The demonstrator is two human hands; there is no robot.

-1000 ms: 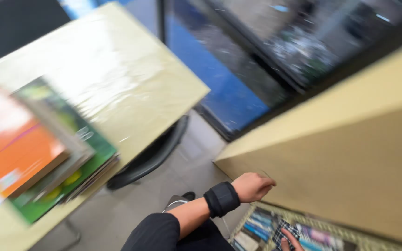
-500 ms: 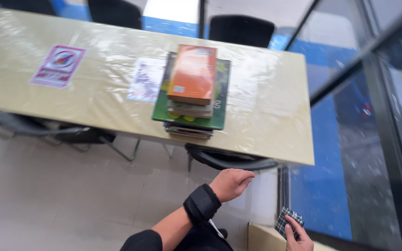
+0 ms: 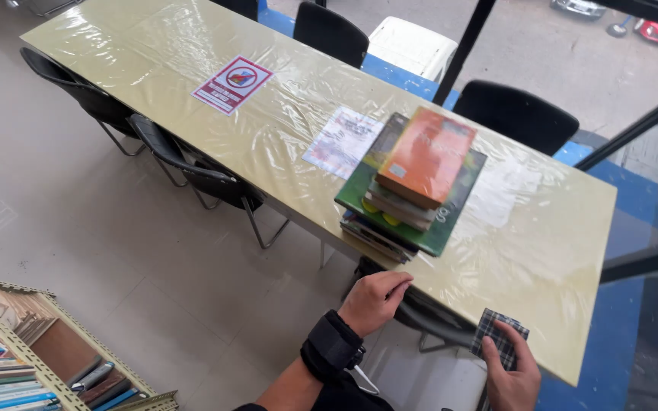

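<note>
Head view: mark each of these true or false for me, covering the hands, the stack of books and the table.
1. The right hand holds a small checked cloth. True.
2. The left hand grips the orange book. False: it is curled below the table's near edge, holding nothing, apart from the stack.
3. The orange book lies on top of the stack, above a larger green book. True.
4. The stack of books stands on the floor. False: it rests on the plastic-covered table.
5. A red and white sign lies flat on the table. True.
6. The left wrist is bare. False: it wears a black wrist wrap.
</note>
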